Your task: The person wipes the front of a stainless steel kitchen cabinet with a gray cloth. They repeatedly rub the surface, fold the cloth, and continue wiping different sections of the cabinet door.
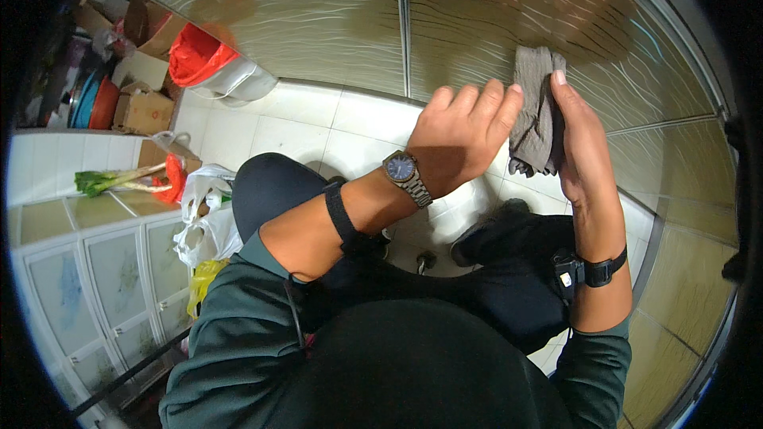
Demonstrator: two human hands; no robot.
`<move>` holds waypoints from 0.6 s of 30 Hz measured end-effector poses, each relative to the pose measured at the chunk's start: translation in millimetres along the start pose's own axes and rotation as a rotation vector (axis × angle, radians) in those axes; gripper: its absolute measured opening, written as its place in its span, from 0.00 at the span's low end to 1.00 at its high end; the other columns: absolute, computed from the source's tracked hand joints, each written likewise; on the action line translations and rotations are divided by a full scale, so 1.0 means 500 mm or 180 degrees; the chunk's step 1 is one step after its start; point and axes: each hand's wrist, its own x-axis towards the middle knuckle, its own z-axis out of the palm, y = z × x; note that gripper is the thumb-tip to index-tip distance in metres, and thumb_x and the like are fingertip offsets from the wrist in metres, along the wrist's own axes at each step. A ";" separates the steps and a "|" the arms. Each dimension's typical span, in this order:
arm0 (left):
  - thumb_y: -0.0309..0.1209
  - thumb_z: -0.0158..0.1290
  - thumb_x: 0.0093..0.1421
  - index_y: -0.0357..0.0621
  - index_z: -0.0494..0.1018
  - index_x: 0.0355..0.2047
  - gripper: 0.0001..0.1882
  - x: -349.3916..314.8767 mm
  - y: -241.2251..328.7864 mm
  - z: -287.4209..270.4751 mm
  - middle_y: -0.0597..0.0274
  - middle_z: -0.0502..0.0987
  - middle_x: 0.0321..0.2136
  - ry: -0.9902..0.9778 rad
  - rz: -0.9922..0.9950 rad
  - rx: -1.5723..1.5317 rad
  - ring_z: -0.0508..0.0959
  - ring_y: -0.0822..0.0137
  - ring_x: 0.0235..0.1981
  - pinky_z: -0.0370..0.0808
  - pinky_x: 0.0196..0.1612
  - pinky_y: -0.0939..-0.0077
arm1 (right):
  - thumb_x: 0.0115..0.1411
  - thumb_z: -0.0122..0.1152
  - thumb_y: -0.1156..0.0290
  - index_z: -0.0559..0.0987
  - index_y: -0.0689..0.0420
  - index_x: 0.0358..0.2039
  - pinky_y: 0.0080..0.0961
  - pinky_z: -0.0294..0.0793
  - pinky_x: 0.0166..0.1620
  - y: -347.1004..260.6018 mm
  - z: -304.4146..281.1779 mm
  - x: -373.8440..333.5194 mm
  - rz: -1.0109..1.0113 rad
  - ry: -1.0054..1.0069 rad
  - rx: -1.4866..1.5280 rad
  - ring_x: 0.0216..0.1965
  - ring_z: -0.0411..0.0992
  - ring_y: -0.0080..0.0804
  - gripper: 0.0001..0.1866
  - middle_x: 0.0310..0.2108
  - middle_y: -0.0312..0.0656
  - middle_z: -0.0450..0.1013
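Note:
A folded grey cloth point(534, 115) is held up between my hands, in front of the glossy patterned panels. My right hand point(582, 131) grips its right side, with the thumb upright along the edge and the other fingers mostly hidden behind it. Against the cloth's left edge, my left hand point(465, 131) is closed with its back toward me. Its fingers are bent and its index fingertip touches the cloth; its thumb is out of sight. The left wrist wears a metal watch point(400, 167), and a black strap sits on each forearm.
Brown-gold panels point(334, 24) rise close ahead. White floor tiles point(294, 115) lie below my knees. At the far left stand a white bucket with a red bag point(199, 56) and cardboard boxes point(145, 107). Leeks point(111, 181) and a white plastic bag point(208, 214) lie by the cabinets point(115, 278).

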 end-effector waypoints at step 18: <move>0.29 0.58 0.71 0.24 0.78 0.68 0.29 -0.023 0.001 0.035 0.41 0.86 0.61 -0.0222 -0.0228 0.0096 0.88 0.52 0.51 0.84 0.54 0.59 | 0.91 0.57 0.56 0.85 0.63 0.68 0.26 0.78 0.65 -0.013 -0.007 -0.009 -0.0336 0.0018 -0.0516 0.57 0.81 0.24 0.23 0.59 0.38 0.87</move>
